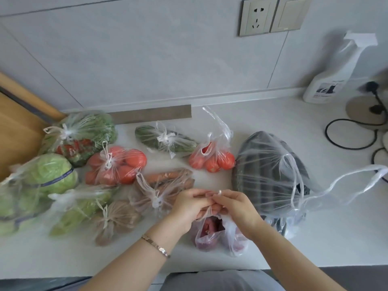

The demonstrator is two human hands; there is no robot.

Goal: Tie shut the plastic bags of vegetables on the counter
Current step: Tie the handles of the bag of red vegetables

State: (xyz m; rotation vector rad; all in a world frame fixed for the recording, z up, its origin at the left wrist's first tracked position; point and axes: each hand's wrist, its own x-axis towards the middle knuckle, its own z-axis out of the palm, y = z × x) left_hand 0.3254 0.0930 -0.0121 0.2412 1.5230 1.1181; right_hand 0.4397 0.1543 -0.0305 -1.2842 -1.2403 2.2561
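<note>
Fingers [198, 192] of the left hand [189, 208] and right hand [238, 206] are curled, pinching the handles [219, 192] of one bag [233, 238] near the table [315, 238] front edge. Ten bags total lie on the table.

Wall [147, 59]: pale grey panels with thin seams, even soft light. Socket [259, 16] and blank switch plate [290, 14] sit side by side, upper right. White tabletop [273, 116] meets the wall at a low upstand. A grey strip [151, 114] runs along that joint. Wooden panel [16, 127] at left. White spray bottle [329, 80] at far right, with a black cable [336, 131] looping beside it.
</note>
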